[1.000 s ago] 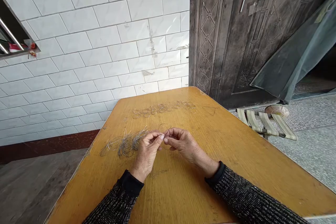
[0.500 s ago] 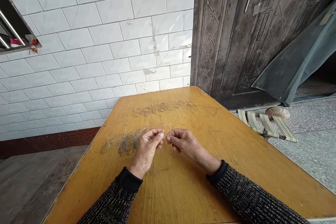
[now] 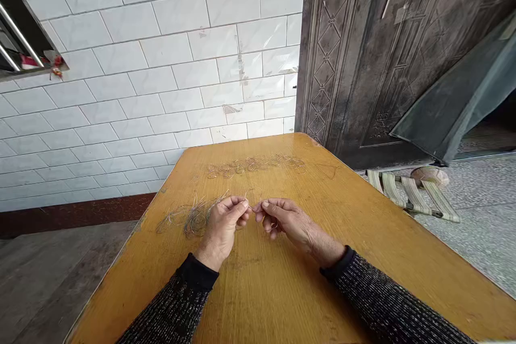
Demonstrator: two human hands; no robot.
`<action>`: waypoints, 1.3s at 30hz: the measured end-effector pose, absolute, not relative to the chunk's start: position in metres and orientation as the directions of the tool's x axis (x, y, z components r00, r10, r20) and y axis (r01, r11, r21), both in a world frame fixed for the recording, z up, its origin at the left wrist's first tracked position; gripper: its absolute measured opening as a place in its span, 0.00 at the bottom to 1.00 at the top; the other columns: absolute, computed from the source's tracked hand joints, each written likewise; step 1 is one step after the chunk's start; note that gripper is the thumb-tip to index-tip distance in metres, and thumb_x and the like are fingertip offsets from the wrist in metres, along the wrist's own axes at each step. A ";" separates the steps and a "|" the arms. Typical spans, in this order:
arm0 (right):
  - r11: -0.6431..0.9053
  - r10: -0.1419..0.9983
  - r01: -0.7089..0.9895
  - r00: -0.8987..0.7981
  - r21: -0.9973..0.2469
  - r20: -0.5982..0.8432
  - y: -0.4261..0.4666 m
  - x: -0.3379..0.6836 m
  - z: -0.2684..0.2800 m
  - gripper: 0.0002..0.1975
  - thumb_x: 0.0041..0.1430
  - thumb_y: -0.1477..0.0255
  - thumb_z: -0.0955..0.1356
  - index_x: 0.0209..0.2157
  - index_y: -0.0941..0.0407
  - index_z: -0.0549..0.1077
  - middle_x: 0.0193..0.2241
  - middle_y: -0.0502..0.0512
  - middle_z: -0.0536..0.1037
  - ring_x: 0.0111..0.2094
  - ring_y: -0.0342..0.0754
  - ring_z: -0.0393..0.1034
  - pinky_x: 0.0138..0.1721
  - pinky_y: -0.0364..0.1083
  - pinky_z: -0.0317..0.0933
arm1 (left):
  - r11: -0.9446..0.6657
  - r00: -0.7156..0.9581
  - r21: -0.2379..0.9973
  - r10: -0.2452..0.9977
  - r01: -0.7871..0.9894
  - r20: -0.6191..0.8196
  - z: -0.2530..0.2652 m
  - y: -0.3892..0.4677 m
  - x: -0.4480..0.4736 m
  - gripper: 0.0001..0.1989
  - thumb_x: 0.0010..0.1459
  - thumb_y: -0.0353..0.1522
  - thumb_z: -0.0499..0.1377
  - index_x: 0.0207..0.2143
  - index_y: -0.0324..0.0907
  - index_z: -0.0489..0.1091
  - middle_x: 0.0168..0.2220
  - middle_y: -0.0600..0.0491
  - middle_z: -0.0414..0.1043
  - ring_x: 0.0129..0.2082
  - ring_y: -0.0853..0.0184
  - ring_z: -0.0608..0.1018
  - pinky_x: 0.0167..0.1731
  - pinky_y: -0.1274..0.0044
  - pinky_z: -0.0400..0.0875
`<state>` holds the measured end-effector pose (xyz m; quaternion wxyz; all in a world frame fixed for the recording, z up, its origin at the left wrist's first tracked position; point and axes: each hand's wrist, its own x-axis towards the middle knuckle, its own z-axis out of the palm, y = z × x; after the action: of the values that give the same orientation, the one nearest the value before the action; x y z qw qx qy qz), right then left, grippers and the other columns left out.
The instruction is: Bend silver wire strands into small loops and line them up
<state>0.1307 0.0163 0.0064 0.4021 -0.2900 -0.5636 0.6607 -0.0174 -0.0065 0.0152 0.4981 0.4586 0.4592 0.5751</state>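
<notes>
A thin wire [image 3: 252, 191] bends in a small loop between my two hands, above the middle of the table [image 3: 258, 290]. My left hand [image 3: 226, 226] pinches one part of it between thumb and forefinger. Close by on the right, my right hand [image 3: 288, 223] pinches the wire too, with its other fingers curled. Just left of my left hand lies a tangled bundle of grey wires [image 3: 195, 216], partly hidden by that hand. Farther back, a row of small coiled wire rings [image 3: 253, 164] stretches across the table.
A loose bent wire [image 3: 332, 167] lies near the table's right edge. White tiled wall [image 3: 181, 75] stands behind, with a dark carved door [image 3: 363, 64] at the right. On the floor to the right are a strapped folding stool [image 3: 411, 193] and a round object [image 3: 430, 175].
My right fingers have shifted on the wire and curled differently, and the wire's loop now stands out above my fingertips. The view has tilted slightly. The wires on the table have not moved.
</notes>
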 end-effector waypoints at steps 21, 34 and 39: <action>0.130 0.901 -0.073 -0.408 -0.989 0.149 0.014 0.122 0.004 0.08 0.44 0.67 0.67 0.25 0.59 0.70 0.19 0.47 0.67 0.20 0.37 0.58 0.22 0.39 0.51 | -0.169 -0.242 0.985 0.954 0.047 0.175 0.011 -0.005 -0.011 0.06 0.44 0.33 0.59 0.23 0.39 0.66 0.18 0.58 0.66 0.19 0.74 0.68 0.19 0.83 0.60; 0.125 0.919 -0.083 -0.365 -0.989 0.147 0.019 0.122 -0.003 0.12 0.44 0.65 0.67 0.17 0.58 0.65 0.16 0.48 0.67 0.18 0.38 0.59 0.22 0.40 0.52 | -0.138 -0.096 0.990 0.985 0.029 0.140 0.014 -0.008 -0.011 0.08 0.46 0.34 0.58 0.27 0.40 0.64 0.23 0.57 0.65 0.23 0.74 0.69 0.21 0.83 0.61; 0.072 0.883 -0.089 -0.457 -0.993 0.105 0.017 0.124 0.001 0.12 0.42 0.65 0.68 0.17 0.58 0.64 0.15 0.47 0.66 0.17 0.37 0.58 0.22 0.40 0.54 | -0.252 -0.068 0.953 0.962 0.170 0.266 0.013 -0.005 -0.017 0.08 0.46 0.32 0.59 0.31 0.40 0.65 0.27 0.55 0.66 0.24 0.73 0.69 0.23 0.82 0.62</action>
<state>0.1243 0.0174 0.0007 0.4066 -0.3259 -0.6089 0.5980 -0.0173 -0.0046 0.0129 0.3653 0.5768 0.4905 0.5415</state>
